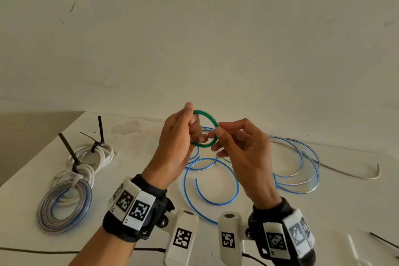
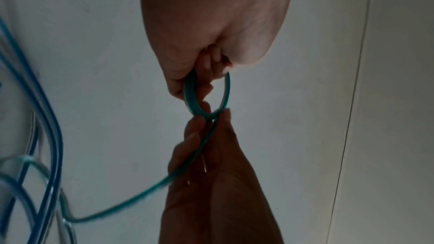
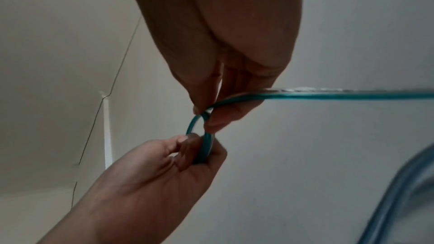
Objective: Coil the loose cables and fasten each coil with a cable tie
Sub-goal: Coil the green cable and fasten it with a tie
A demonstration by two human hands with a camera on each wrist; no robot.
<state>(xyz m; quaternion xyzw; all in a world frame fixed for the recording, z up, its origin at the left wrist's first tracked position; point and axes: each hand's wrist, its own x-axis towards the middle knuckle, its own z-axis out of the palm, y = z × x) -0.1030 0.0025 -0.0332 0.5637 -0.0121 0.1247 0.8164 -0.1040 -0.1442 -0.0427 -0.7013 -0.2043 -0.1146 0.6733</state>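
Head view shows the left hand (image 1: 179, 136) gripping a small coil of translucent green plastic cable (image 1: 210, 122) above the white tabletop (image 1: 133, 157). The right hand (image 1: 241, 147) pinches the same coil at its 3 o'clock side. Loose blue translucent cables (image 1: 291, 170) lie beneath, toward 4 o'clock; tied white and blue coils (image 1: 64, 205) sit at 8 o'clock.

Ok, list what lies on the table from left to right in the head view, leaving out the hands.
Blue-and-clear coil tied with a white tie → white cable bundle with black ties → loose blue cable loop → larger blue cable loops → loose white cable.
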